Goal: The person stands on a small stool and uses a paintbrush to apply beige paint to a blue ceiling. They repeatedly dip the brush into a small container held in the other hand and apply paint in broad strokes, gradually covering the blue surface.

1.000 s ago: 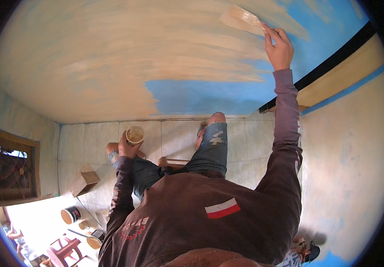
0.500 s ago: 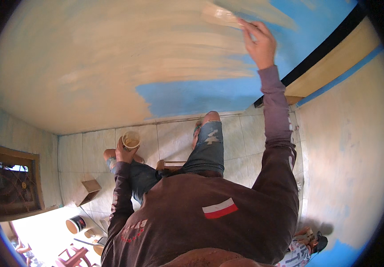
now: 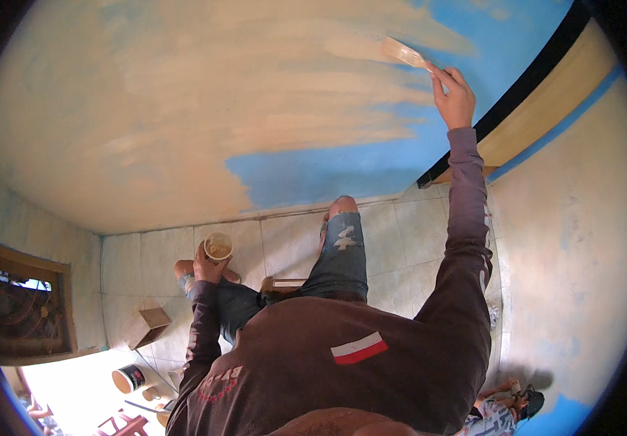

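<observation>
My right hand point(image 3: 455, 98) is raised at the upper right, its fingers closed round the handle of a paintbrush point(image 3: 405, 54). The wide, cream-coated bristles point left against the wall point(image 3: 182, 109). Cream paint in streaks covers most of this wall; a blue patch point(image 3: 313, 171) shows low in the middle, and more blue lies about the brush. Low at the left, above my thigh, my left hand point(image 3: 210, 267) grips a round cup point(image 3: 217, 247) with cream paint inside. The cup is roughly upright, its open top facing me.
A black-edged opening point(image 3: 524, 80) borders the wall at the right. On the tiled floor point(image 3: 393, 225) stand a wooden box point(image 3: 148, 328) and a paint bucket point(image 3: 128, 378). A stool point(image 3: 284, 284) is partly visible between my legs. Another person point(image 3: 506, 410) is at the lower right.
My right hand has moved the brush right and slightly down along the wall. My left hand keeps hold of the cup. The whole view has shifted a little.
</observation>
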The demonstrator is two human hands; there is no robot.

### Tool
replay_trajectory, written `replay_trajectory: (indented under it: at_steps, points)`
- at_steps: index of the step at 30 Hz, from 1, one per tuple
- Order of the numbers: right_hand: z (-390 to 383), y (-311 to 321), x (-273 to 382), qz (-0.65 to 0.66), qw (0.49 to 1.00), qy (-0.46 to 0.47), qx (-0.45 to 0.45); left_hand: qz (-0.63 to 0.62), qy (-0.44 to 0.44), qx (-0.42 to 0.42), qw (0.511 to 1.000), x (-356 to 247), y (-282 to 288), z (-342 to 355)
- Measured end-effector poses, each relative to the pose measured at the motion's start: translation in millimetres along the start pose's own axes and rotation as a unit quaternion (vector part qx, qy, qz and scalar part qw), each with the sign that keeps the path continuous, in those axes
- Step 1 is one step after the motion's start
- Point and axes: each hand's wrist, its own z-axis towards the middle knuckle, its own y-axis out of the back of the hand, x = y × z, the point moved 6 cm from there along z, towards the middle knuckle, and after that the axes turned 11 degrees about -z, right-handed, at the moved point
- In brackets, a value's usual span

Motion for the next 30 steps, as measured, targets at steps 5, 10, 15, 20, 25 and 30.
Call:
replay_trajectory:
  at_steps: [5, 10, 15, 20, 25, 30]
  points:
    - [-18, 27, -43, -0.051, 0.998, -0.046, 0.012, -0.041, -0.002, 0.003, 0.999, -8, 0, -2]
    - [-17, 36, 4, 0.036, 0.998, 0.001, -0.059, -0.057, 0.009, 0.0, 0.998, -21, -1, -1]
    - [11, 12, 117, 0.14, 0.988, 0.067, -0.028, -0.036, -0.006, 0.0, 0.999, -13, 6, 2]
    - [20, -30, 150, 0.106, 0.991, 0.081, -0.003, -0.054, 0.022, 0.001, 0.998, -6, 5, 3]
    - [12, -32, 108, 0.065, 0.995, 0.067, -0.021, -0.034, 0.025, -0.011, 0.999, -24, 13, -1]
    - [-13, -17, 27, -0.008, 0.999, 0.037, 0.023, -0.061, 0.026, 0.005, 0.998, -14, 4, -2]
